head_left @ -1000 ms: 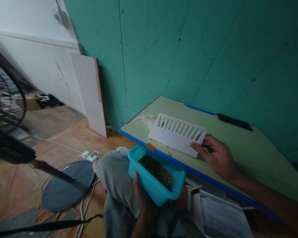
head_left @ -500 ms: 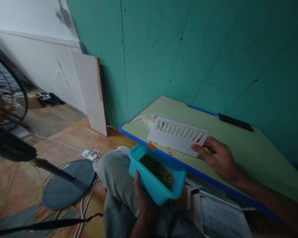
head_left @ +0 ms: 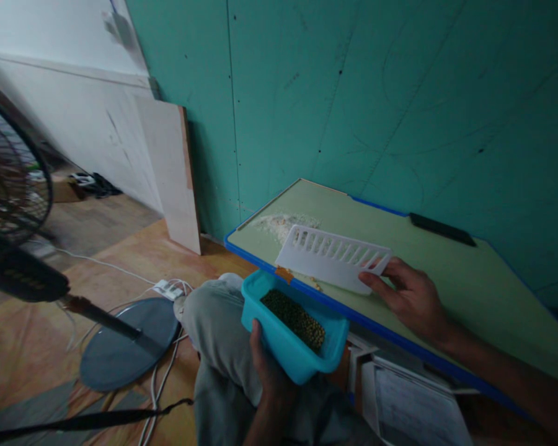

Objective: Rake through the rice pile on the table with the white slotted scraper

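Observation:
My left hand (head_left: 267, 371) grips a blue plastic tub (head_left: 291, 344) from below, holding it against the blue front edge of the table (head_left: 469, 285). Dark green beans (head_left: 294, 319) lie inside the tub. My right hand (head_left: 411, 297) pinches the right end of a white slotted plastic board (head_left: 332, 259), which rests tilted on the tabletop close to the edge above the tub. A patch of pale grains (head_left: 279, 223) is spread on the table behind the board, and a few crumbs lie at the edge.
A black phone-like object (head_left: 439, 228) lies at the table's back by the green wall. A standing fan (head_left: 13, 204) with round base (head_left: 125, 344) and cables is on the floor to the left. A board (head_left: 172, 179) leans on the wall. My knee (head_left: 214, 328) is under the tub.
The white slotted board has tipped lower and slid slightly toward the table's front edge. The tub and my left hand have stayed in place.

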A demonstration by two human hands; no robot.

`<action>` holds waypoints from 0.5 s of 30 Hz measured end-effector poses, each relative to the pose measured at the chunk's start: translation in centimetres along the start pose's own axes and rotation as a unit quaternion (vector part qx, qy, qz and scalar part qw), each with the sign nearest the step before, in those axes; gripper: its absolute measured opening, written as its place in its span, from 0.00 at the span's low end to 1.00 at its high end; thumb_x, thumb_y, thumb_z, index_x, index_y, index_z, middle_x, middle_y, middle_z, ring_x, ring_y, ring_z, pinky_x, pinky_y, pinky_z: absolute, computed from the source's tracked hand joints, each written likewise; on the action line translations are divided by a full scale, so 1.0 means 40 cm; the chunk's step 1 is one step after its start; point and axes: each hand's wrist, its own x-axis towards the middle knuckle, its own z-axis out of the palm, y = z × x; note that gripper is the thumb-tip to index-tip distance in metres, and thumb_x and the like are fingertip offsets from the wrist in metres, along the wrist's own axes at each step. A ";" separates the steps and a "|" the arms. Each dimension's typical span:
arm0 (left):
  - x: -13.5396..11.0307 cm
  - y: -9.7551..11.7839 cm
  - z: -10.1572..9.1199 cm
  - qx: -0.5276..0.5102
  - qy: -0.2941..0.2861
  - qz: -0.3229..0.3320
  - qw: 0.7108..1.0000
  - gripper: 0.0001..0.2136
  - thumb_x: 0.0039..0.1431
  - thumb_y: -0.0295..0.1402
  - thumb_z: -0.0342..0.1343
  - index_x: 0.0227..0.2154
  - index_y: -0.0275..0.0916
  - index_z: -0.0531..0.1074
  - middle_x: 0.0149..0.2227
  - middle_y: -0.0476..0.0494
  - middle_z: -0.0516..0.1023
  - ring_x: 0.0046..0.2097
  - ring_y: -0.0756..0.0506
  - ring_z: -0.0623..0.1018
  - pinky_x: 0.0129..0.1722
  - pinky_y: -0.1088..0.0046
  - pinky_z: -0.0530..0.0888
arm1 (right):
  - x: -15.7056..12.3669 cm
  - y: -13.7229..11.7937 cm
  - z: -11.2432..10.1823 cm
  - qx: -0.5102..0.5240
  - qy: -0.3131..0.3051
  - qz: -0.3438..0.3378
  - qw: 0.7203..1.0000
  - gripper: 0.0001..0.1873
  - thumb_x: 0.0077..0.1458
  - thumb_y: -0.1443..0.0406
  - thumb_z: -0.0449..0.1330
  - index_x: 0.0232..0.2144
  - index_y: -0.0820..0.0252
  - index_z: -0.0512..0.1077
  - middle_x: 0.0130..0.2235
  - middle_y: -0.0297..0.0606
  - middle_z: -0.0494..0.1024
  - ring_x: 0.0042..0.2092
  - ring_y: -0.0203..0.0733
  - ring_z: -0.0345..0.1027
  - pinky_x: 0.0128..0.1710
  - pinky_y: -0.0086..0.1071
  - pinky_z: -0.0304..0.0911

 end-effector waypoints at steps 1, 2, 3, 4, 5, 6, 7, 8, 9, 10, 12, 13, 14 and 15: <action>0.000 0.000 -0.001 0.000 0.000 0.001 1.000 0.26 0.66 0.47 0.58 0.64 0.44 0.72 0.50 0.41 0.86 0.49 0.37 0.85 0.60 0.56 0.74 | 0.000 0.000 0.000 0.000 0.000 -0.001 1.000 0.09 0.61 0.54 0.67 0.38 0.51 0.81 0.39 0.34 0.87 0.41 0.47 0.83 0.44 0.38 0.77; 0.000 0.000 -0.003 0.000 0.001 0.002 1.000 0.26 0.66 0.47 0.59 0.64 0.44 0.72 0.50 0.41 0.86 0.50 0.37 0.85 0.60 0.56 0.74 | -0.001 -0.001 -0.001 0.000 -0.001 -0.003 1.000 0.09 0.61 0.54 0.67 0.37 0.51 0.81 0.39 0.34 0.86 0.40 0.47 0.83 0.44 0.38 0.77; 0.000 0.001 -0.004 0.000 0.002 0.002 1.000 0.27 0.66 0.47 0.59 0.64 0.44 0.72 0.50 0.41 0.86 0.51 0.36 0.84 0.60 0.56 0.74 | -0.001 -0.001 -0.002 0.000 -0.001 -0.004 1.000 0.09 0.61 0.54 0.67 0.37 0.51 0.81 0.39 0.34 0.86 0.41 0.47 0.83 0.45 0.38 0.77; 0.000 0.001 -0.006 0.002 0.002 0.002 1.000 0.27 0.65 0.47 0.59 0.65 0.44 0.72 0.50 0.41 0.86 0.51 0.36 0.84 0.60 0.56 0.74 | -0.002 -0.001 -0.002 0.000 -0.001 -0.005 1.000 0.09 0.61 0.54 0.67 0.37 0.51 0.82 0.39 0.34 0.86 0.41 0.47 0.83 0.45 0.38 0.77; 0.000 0.001 -0.007 0.004 0.002 0.002 1.000 0.28 0.65 0.47 0.59 0.65 0.44 0.72 0.50 0.41 0.86 0.52 0.36 0.84 0.60 0.55 0.74 | -0.003 -0.001 -0.003 0.000 -0.001 -0.005 1.000 0.09 0.61 0.54 0.67 0.37 0.51 0.82 0.39 0.34 0.86 0.41 0.47 0.83 0.46 0.39 0.77; 0.000 0.001 -0.008 0.006 0.002 0.003 1.000 0.28 0.65 0.47 0.60 0.65 0.45 0.71 0.50 0.40 0.86 0.53 0.35 0.83 0.60 0.55 0.74 | -0.003 0.000 -0.003 0.001 -0.001 -0.005 1.000 0.10 0.61 0.54 0.67 0.38 0.51 0.82 0.40 0.34 0.86 0.41 0.47 0.83 0.46 0.39 0.77; 0.001 0.001 -0.009 0.009 0.003 0.004 1.000 0.28 0.65 0.48 0.60 0.65 0.45 0.71 0.51 0.40 0.86 0.53 0.35 0.83 0.60 0.56 0.74 | -0.003 0.001 -0.002 0.001 0.000 -0.005 1.000 0.10 0.61 0.54 0.67 0.38 0.51 0.82 0.40 0.34 0.86 0.42 0.47 0.83 0.46 0.39 0.77; 0.002 0.001 -0.010 0.012 0.004 0.005 1.000 0.28 0.65 0.48 0.60 0.65 0.45 0.71 0.51 0.40 0.86 0.53 0.36 0.83 0.60 0.56 0.74 | -0.003 0.002 -0.002 0.002 -0.001 -0.005 1.000 0.10 0.61 0.54 0.67 0.38 0.51 0.82 0.40 0.34 0.86 0.42 0.47 0.82 0.47 0.39 0.77; 0.003 0.000 -0.010 0.014 0.006 0.008 1.000 0.28 0.65 0.48 0.59 0.65 0.46 0.71 0.51 0.40 0.86 0.53 0.36 0.83 0.60 0.56 0.74 | -0.003 0.002 -0.001 0.002 -0.002 -0.004 1.000 0.10 0.61 0.53 0.67 0.38 0.51 0.82 0.40 0.34 0.86 0.42 0.47 0.82 0.47 0.39 0.77; 0.004 0.000 -0.010 0.015 0.008 0.011 1.000 0.28 0.65 0.48 0.60 0.65 0.45 0.71 0.51 0.40 0.86 0.53 0.35 0.83 0.60 0.56 0.74 | -0.003 0.003 -0.001 0.002 -0.002 -0.004 1.000 0.10 0.61 0.53 0.67 0.38 0.51 0.82 0.40 0.34 0.86 0.42 0.47 0.83 0.46 0.39 0.77; 0.005 -0.002 -0.008 0.016 0.009 0.019 1.000 0.29 0.64 0.48 0.60 0.66 0.45 0.71 0.50 0.39 0.86 0.52 0.35 0.84 0.60 0.55 0.74 | -0.002 0.003 0.000 0.001 -0.004 -0.003 1.000 0.10 0.61 0.53 0.67 0.38 0.51 0.82 0.41 0.34 0.87 0.42 0.47 0.83 0.47 0.39 0.77; 0.005 -0.002 -0.006 0.017 0.009 0.021 1.000 0.29 0.64 0.48 0.60 0.65 0.44 0.71 0.50 0.39 0.86 0.51 0.35 0.84 0.59 0.55 0.74 | -0.002 0.003 0.000 0.001 -0.004 -0.003 1.000 0.10 0.61 0.53 0.67 0.38 0.51 0.82 0.41 0.34 0.87 0.42 0.47 0.83 0.47 0.39 0.77; 0.004 -0.002 -0.004 0.017 0.006 0.020 1.000 0.29 0.65 0.48 0.59 0.65 0.43 0.71 0.49 0.38 0.86 0.51 0.35 0.84 0.59 0.55 0.75 | -0.002 0.002 0.000 0.001 -0.003 -0.003 1.000 0.10 0.61 0.53 0.67 0.38 0.51 0.82 0.41 0.34 0.87 0.42 0.47 0.83 0.47 0.39 0.77; 0.002 -0.002 -0.002 0.018 0.003 0.016 1.000 0.29 0.65 0.48 0.58 0.65 0.42 0.71 0.49 0.38 0.86 0.51 0.35 0.84 0.59 0.55 0.75 | -0.003 0.002 0.000 0.001 -0.002 -0.005 1.000 0.10 0.61 0.53 0.67 0.38 0.51 0.82 0.40 0.34 0.87 0.42 0.47 0.83 0.46 0.39 0.77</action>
